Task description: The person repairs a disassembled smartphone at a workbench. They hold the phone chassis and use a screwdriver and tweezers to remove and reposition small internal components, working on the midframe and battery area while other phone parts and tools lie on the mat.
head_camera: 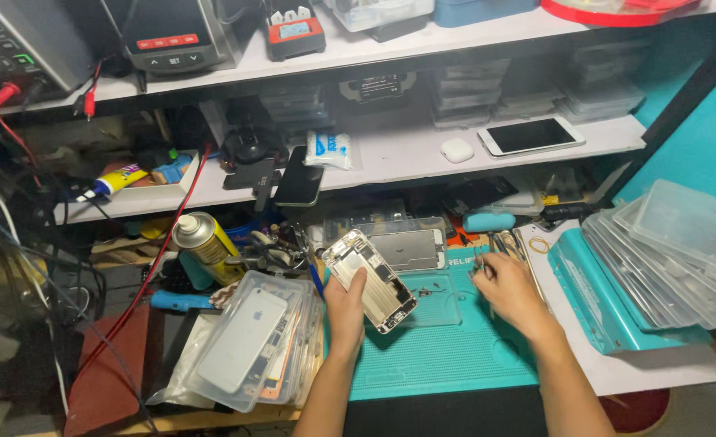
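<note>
On the left of the table, a clear tray held a silver phone lying back-up, with a yellow spray can just behind it. Right of the tray, over the teal mat, the left hand gripped an opened phone shell. Its fingers were clamped on the shell's near edge, thumb on the inner face, the rest hidden beneath. The shell's long axis ran slantwise, from upper left by the pliers down to lower right, where its bottom end pointed toward the mat's middle. Its inside faced up: pale gold metal with small fittings and a dark strip at the lower end. Small loose parts lay on the mat just right of it, between the two hands.

Farther right, the right hand rested on the mat's far edge, well apart from the shell, so the left hand was plainly the nearer one. Its fingers were curled together at a cluster of thin metal tools; whether they pinched one, I could not tell. Beyond it lay a stack of clear lids on a teal box.
</note>
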A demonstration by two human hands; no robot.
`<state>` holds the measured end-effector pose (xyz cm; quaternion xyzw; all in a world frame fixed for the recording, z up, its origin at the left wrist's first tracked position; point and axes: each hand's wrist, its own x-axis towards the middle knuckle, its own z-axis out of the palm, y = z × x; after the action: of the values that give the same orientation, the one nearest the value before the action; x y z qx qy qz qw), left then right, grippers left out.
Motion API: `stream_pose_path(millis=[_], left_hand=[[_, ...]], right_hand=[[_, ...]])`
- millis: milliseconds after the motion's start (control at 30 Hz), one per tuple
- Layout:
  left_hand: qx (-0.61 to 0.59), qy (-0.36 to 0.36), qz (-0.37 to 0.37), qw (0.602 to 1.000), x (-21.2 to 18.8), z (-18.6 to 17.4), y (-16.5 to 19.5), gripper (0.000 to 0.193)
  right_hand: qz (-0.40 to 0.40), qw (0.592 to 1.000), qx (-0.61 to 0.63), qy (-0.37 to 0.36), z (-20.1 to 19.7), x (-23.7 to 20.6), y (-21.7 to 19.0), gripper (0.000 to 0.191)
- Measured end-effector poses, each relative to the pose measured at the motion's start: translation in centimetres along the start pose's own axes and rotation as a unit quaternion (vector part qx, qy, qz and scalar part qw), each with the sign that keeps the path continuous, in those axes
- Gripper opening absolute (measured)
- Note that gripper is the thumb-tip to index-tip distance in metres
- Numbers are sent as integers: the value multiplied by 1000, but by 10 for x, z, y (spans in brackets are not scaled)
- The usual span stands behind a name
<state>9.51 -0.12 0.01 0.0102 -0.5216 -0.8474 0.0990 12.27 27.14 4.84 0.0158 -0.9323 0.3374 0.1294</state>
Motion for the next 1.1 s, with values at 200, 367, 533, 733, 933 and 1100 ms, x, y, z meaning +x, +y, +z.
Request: stream_pose_path(millis=[200, 367, 533, 733, 933, 1100], left_hand=[[88, -26, 49, 995, 3, 13, -4, 22], [107, -88, 51, 989, 8, 19, 5, 21], [101, -141, 7, 985, 15, 12, 16, 22], [69, -172, -7, 983, 13, 11, 21, 21], [86, -174, -2, 981, 12, 10, 24, 19], [92, -176, -1, 980, 12, 10, 24, 19]], right_hand=[[-104, 987, 121, -1, -4, -5, -46, 29], [-170, 976, 132, -18, -3, -5, -78, 31], [-250, 968, -6, 20, -5, -4, -85, 23], [-317, 946, -8, 64, 2, -7, -87, 19], [-321, 945, -4, 60, 3, -8, -90, 19], [-323, 945, -4, 54, 2, -6, -90, 20]])
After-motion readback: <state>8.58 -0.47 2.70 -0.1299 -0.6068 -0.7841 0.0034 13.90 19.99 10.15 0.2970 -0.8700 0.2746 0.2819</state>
